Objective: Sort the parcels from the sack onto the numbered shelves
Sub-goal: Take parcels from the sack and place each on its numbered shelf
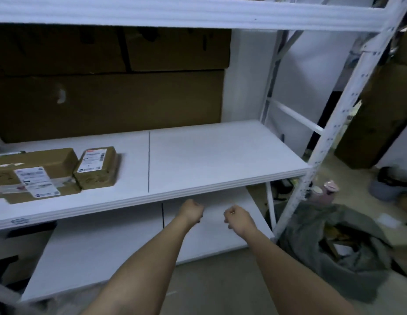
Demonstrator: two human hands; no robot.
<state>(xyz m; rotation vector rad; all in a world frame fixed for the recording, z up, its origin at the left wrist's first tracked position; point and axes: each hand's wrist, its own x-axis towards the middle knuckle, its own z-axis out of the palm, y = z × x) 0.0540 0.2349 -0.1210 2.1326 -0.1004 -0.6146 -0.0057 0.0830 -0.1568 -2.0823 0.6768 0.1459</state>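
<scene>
Both my hands are empty. My left hand (191, 211) and right hand (237, 218) hang loosely curled, side by side, just below the front edge of the middle shelf (220, 160) and over the white board beneath it; neither touches anything.

Two labelled parcels already lie on the middle shelf, at its far left end: a larger flat parcel (34, 176) and a smaller parcel (96, 165) just beside it, to its right, long axis running front to back. The shelf's right half, past the dark dividing line, is bare.

The grey sack (348, 244) lies slumped on the floor, right of the shelf's front right upright (330, 137), mouth open, with brown cardboard showing inside.

Judgement: the next parcel lies right of and below both hands. My right hand is nearer; the reach goes rightward and down past the upright.
</scene>
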